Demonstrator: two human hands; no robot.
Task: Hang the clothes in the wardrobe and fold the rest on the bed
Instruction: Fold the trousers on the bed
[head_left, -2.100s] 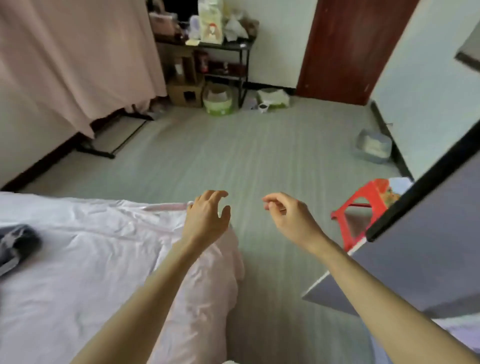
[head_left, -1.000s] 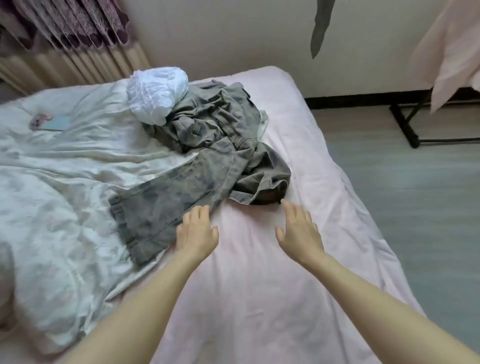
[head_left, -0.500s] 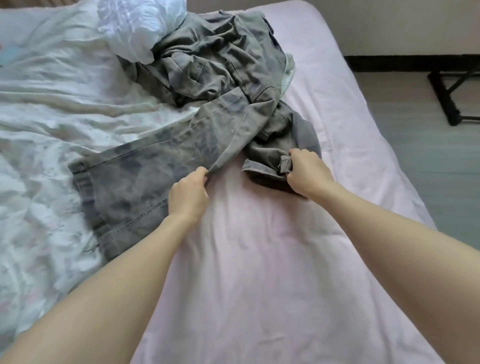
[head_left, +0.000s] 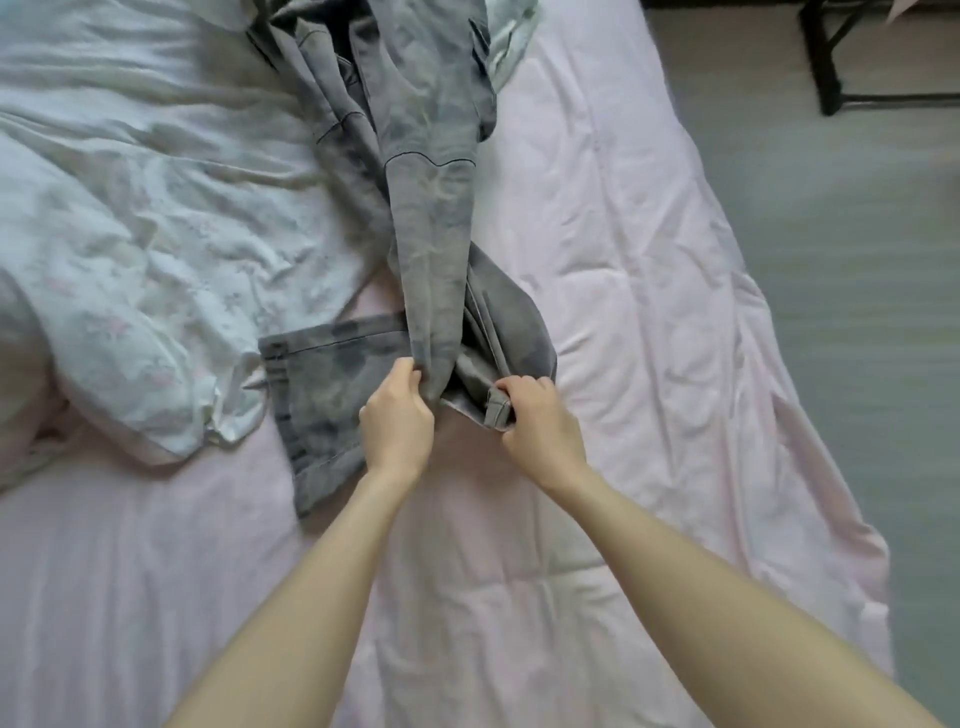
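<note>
A pair of grey washed jeans (head_left: 426, 171) lies stretched lengthwise on the pink bed sheet (head_left: 623, 260), its far end bunched at the top of the view. One leg hem (head_left: 311, 395) lies flat to the left of my hands. My left hand (head_left: 397, 421) pinches a fold of the denim. My right hand (head_left: 540, 423) grips the waistband end with a belt loop. Both hands sit close together at the near end of the jeans.
A crumpled white floral quilt (head_left: 130, 249) covers the left side of the bed. The bed's right edge drops to a grey-green floor (head_left: 857, 312). A black metal rack foot (head_left: 831, 78) stands on the floor at the top right.
I turned from the room to the bed, reached for the jeans and took hold with both hands. Since half a second ago the jeans have been pulled toward me and straightened.
</note>
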